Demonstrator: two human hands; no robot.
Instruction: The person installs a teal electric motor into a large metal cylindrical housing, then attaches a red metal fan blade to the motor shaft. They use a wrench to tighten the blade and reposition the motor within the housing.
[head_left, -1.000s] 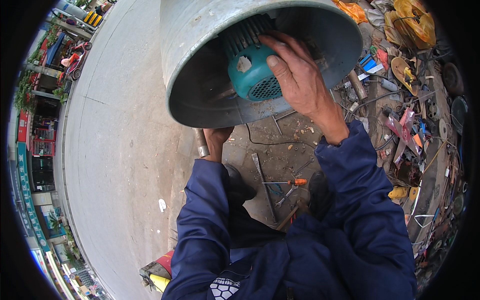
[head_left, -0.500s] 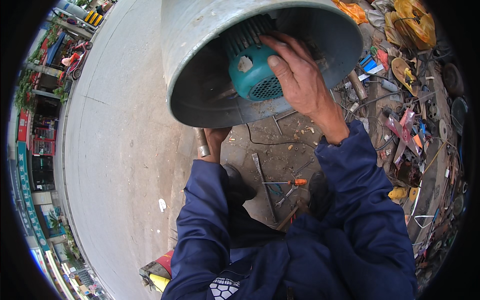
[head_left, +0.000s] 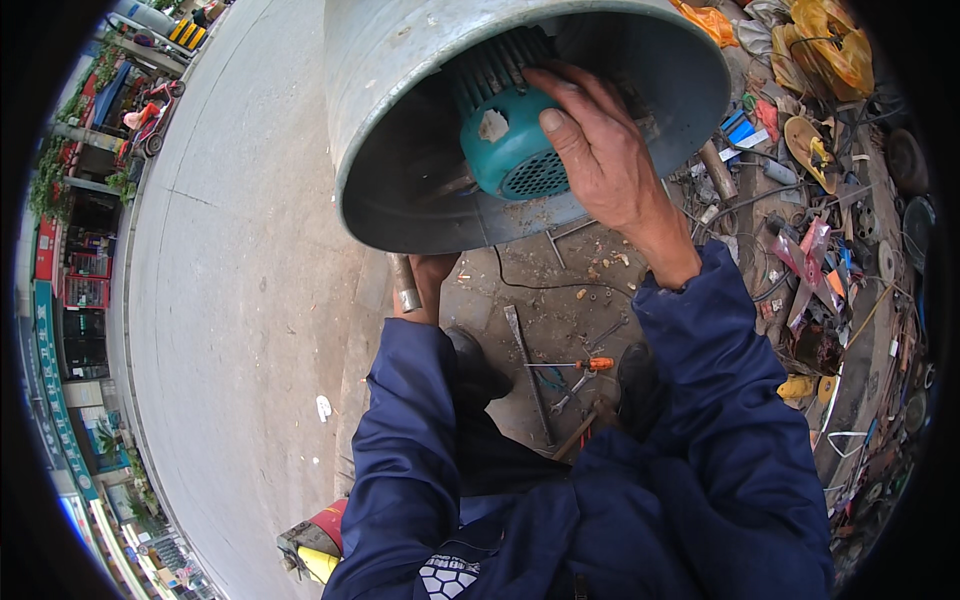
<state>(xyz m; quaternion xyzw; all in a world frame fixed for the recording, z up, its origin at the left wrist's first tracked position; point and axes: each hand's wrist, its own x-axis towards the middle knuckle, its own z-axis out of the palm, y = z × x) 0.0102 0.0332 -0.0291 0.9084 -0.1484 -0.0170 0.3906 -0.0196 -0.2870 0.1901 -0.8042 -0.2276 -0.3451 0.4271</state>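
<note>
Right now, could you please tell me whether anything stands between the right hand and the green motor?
Nothing visible does: the right hand reaches into the open metal drum and appears to rest against the green motor.

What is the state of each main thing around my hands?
Metal cylinder: open end facing you.
Motor: inside the cylinder, pale patch on it.
Right hand: on the motor.
Left hand: mostly hidden by the cylinder.
Orange-handled screwdriver: on the ground.
Wrench: on the ground.
</note>
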